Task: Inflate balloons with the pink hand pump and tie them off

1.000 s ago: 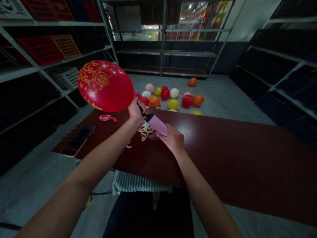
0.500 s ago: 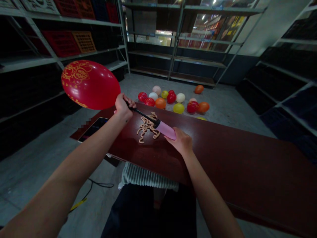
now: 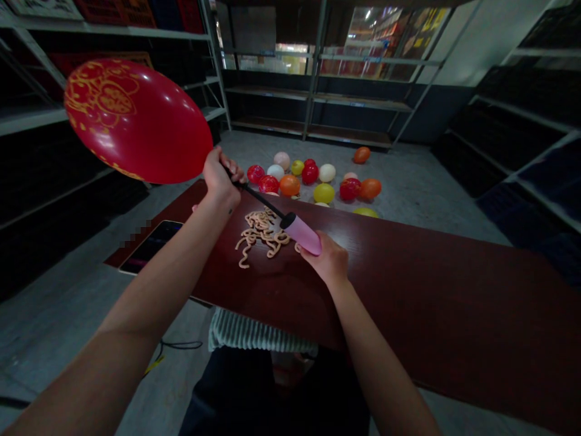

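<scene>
A big red balloon (image 3: 136, 121) with gold print floats up at the left, above the dark red table (image 3: 408, 284). My left hand (image 3: 220, 178) is closed around the balloon's neck and the tip of a hand pump. The pump's thin black rod (image 3: 263, 200) is drawn out from its pink barrel (image 3: 303, 234). My right hand (image 3: 329, 261) is wrapped around the lower end of that barrel. Under the pump lies a heap of pale loose clips or bands (image 3: 258, 233) on the table.
A phone or tablet (image 3: 152, 245) lies at the table's left end. Several inflated balloons (image 3: 313, 178) sit on the grey floor beyond the table. Metal shelving lines the left, back and right walls. A cable (image 3: 175, 348) runs over the floor at the lower left.
The pump has been pulled out longer, its black rod now showing. The balloon has grown and shifted up and to the left with my left hand.
</scene>
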The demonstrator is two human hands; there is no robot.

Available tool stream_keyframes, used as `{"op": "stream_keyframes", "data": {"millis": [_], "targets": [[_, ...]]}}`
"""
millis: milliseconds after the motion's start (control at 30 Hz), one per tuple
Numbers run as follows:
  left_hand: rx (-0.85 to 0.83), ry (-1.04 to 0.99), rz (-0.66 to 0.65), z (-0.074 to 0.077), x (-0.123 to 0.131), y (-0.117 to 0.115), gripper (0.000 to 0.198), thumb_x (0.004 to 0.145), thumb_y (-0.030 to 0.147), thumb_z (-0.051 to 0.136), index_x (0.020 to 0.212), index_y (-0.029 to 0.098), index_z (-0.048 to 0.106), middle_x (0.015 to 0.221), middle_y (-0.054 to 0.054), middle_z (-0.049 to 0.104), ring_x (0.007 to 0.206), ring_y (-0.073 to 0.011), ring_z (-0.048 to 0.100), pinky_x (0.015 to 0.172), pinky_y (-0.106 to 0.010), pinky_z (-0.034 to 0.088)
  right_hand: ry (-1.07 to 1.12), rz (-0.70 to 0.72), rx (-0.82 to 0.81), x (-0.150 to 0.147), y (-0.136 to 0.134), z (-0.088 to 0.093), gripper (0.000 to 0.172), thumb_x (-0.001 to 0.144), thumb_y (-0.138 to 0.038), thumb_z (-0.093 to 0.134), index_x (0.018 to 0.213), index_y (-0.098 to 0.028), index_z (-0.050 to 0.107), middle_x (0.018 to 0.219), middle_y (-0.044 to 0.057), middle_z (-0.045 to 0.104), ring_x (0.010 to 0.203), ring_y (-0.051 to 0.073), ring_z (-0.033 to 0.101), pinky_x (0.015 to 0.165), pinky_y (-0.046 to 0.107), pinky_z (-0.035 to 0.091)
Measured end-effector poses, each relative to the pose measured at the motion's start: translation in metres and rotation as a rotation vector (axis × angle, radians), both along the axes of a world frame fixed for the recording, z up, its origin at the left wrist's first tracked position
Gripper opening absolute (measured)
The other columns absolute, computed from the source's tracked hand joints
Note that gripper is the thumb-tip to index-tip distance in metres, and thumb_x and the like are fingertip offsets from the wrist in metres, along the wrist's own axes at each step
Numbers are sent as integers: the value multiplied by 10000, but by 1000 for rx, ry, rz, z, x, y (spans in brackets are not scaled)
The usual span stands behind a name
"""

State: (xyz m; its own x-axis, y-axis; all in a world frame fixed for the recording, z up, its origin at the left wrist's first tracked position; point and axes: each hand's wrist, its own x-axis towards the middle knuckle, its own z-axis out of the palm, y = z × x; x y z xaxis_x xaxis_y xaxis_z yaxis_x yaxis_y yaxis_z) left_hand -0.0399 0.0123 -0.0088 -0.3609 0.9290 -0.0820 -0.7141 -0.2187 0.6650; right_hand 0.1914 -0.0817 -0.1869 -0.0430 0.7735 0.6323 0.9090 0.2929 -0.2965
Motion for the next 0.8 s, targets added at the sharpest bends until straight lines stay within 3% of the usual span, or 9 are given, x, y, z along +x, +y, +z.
{"op": "stream_keyframes", "data": {"millis": [133, 300, 400, 533, 800], "targets": [[0, 39, -67, -3, 42, 5, 521, 1020, 331, 473, 561, 196, 266, 407, 51, 258, 301, -70, 202, 350, -230, 170, 78, -11, -23, 2, 2, 2, 407, 830, -535, 701, 1039, -187, 674, 871, 70, 769, 751, 221, 721, 627, 287, 437], [0, 74, -152, -34, 95, 0, 521, 988, 337, 540, 544, 200, 304, 403, 49, 284, 293, -65, 226, 347, -243, 181, 140, -75, -50, 3, 2, 1, 418, 831, -545, 699, 1064, -200, 666, 888, 59, 772, 745, 221, 724, 611, 287, 429], [1, 94, -179, -48, 114, -6, 518, 994, 332, 528, 544, 198, 309, 391, 51, 295, 289, -63, 234, 345, -233, 176, 156, -109, -61, 4, 2, 1, 422, 813, -536, 724, 1066, -203, 669, 881, 52, 773, 731, 225, 724, 599, 286, 416], [-4, 99, -202, -51, 113, -8, 508, 1000, 316, 505, 550, 195, 305, 383, 52, 305, 285, -60, 242, 344, -222, 181, 150, -107, -66, 3, 1, 2, 438, 795, -535, 751, 1072, -205, 677, 891, 48, 778, 730, 231, 727, 596, 282, 408], [-49, 45, -181, -50, 82, -10, 474, 991, 256, 447, 543, 206, 298, 382, 42, 309, 284, -77, 235, 341, -232, 196, 64, -45, -51, 0, 2, 2, 462, 812, -555, 739, 1098, -196, 684, 917, 66, 777, 754, 219, 721, 612, 278, 409]]}}
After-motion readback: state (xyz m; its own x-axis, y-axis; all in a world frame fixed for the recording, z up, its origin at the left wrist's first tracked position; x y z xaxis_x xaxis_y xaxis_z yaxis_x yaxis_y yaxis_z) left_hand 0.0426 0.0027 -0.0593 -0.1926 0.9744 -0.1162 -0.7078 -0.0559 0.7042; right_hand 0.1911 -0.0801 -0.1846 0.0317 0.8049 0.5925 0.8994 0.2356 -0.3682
